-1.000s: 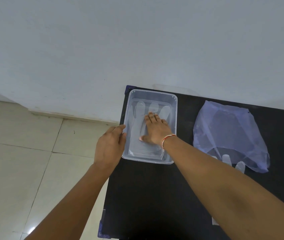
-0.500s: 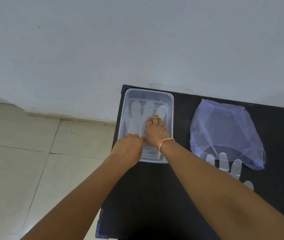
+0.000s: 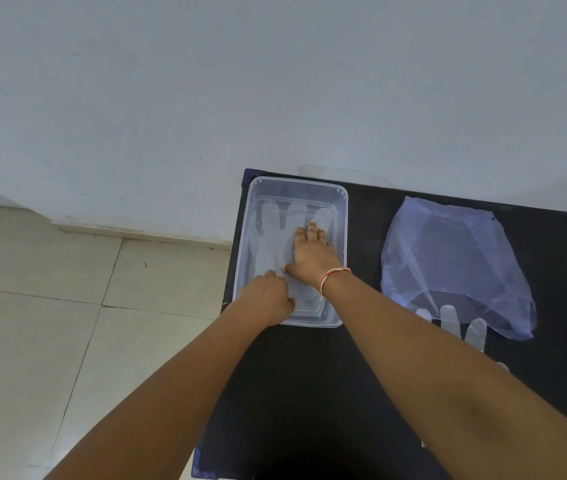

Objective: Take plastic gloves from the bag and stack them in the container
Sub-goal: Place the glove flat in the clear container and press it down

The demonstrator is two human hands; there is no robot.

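Observation:
A clear plastic container [image 3: 343,216] stands at the far left corner of the black table. Clear plastic gloves [image 3: 271,233] lie flat inside it, fingers pointing away from me. My right hand [image 3: 311,256] presses flat on the gloves, fingers spread. My left hand [image 3: 270,299] rests at the container's near left corner, fingers curled onto the gloves' cuff end. A pale blue plastic bag [image 3: 448,258] lies to the right. The fingers of another clear glove [image 3: 448,318] stick out from the bag's near edge, partly hidden by my right forearm.
The black table [image 3: 309,393] is pushed against a white wall [image 3: 275,81]. Its left edge lies just beside the container, with beige floor tiles [image 3: 50,306] below.
My left hand moved from the container's left rim to its near left corner and onto the gloves. My right hand slid a little farther along the gloves. The view shifted slightly.

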